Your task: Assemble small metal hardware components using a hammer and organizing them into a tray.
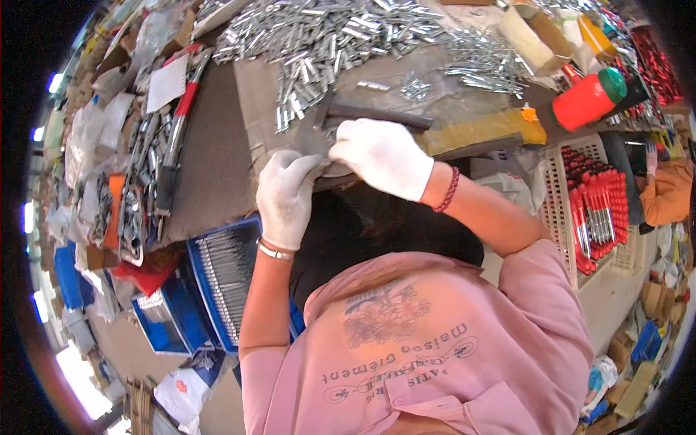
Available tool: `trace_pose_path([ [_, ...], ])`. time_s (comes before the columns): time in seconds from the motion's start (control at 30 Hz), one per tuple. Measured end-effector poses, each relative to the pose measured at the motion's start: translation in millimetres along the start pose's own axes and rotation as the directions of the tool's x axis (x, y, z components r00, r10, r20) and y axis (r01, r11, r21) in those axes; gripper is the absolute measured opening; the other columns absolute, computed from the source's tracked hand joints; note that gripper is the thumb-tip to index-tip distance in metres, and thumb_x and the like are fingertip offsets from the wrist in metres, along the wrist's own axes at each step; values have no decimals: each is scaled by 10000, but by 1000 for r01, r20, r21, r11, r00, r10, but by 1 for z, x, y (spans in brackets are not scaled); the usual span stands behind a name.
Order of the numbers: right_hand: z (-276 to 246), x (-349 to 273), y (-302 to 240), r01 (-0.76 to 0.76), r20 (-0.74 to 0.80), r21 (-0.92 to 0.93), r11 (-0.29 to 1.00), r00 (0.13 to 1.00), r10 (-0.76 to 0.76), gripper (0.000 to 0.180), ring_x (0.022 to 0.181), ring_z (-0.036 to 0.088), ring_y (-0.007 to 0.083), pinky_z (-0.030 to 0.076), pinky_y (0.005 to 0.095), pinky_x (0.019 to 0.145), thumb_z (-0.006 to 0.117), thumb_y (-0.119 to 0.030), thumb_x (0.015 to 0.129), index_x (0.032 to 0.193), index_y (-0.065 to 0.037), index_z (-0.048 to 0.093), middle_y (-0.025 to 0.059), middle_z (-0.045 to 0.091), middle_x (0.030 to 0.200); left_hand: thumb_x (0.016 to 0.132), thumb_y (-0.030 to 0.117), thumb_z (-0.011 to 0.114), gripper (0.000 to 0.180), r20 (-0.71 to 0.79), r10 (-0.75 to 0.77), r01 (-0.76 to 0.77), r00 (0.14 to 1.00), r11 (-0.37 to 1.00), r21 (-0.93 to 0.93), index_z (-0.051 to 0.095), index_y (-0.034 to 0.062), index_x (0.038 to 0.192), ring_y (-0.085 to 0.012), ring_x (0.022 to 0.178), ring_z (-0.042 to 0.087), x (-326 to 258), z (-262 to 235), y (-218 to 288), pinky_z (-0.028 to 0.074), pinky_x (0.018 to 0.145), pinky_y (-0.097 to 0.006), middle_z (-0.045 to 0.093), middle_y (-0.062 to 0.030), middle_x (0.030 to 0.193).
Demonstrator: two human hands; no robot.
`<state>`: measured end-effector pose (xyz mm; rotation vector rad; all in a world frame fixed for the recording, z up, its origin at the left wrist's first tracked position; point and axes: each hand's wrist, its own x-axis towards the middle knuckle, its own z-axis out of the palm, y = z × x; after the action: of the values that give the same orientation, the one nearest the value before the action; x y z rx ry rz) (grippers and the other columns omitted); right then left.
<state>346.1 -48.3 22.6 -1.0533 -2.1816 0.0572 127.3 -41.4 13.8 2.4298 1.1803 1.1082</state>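
Observation:
My left hand (285, 199) and my right hand (388, 156), both in white gloves, meet at the near edge of the workbench (210, 138). The fingers of each are pinched together, almost touching the other hand's. Whatever small part sits between them is too hidden to name. Just beyond my right hand lies a hammer (384, 114) with a dark handle. Farther back spreads a large heap of silvery metal pieces (333, 36). A single metal sleeve (373, 85) and a small cluster of pins (415, 88) rest between heap and hammer.
A red bottle with a green cap (583, 101) lies at the right, beside an open carton (536, 40). Below it stands a cream crate (562, 217) of red-handled tools. Blue crates (196, 268) with metal rods sit under the bench at left. Another person (667, 192) is at far right.

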Motion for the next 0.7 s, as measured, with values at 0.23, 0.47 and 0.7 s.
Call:
trace_pose_path([
  [0.23, -66, -35, 65, -373, -144, -354, 858, 928, 344, 76, 853, 717, 262, 574, 356, 743, 739, -165, 916, 977, -153, 782, 44, 695, 924, 818, 48, 810, 168, -4, 15, -15, 1000, 1000, -14, 762, 99, 971, -321, 841, 667, 0, -2, 6, 536, 731, -407, 665, -103, 894],
  [0.47, -69, -51, 112, -327, 53, -374, 868, 927, 372, 57, 929, 701, 258, 578, 366, 778, 728, -179, 915, 963, -173, 758, 32, 668, 970, 807, 58, 827, 182, -19, 14, -15, 1000, 1000, -19, 758, 104, 969, -319, 827, 662, 0, -1, 4, 531, 718, -412, 659, -100, 882],
  [0.7, -65, -32, 106, -256, 76, -401, 880, 948, 310, 12, 857, 696, 269, 575, 381, 740, 717, -135, 899, 902, -125, 711, 49, 658, 938, 808, 67, 827, 161, -41, -4, 2, 999, 998, -64, 759, 114, 946, -321, 826, 663, -4, 6, -5, 531, 718, -417, 658, -94, 875],
])
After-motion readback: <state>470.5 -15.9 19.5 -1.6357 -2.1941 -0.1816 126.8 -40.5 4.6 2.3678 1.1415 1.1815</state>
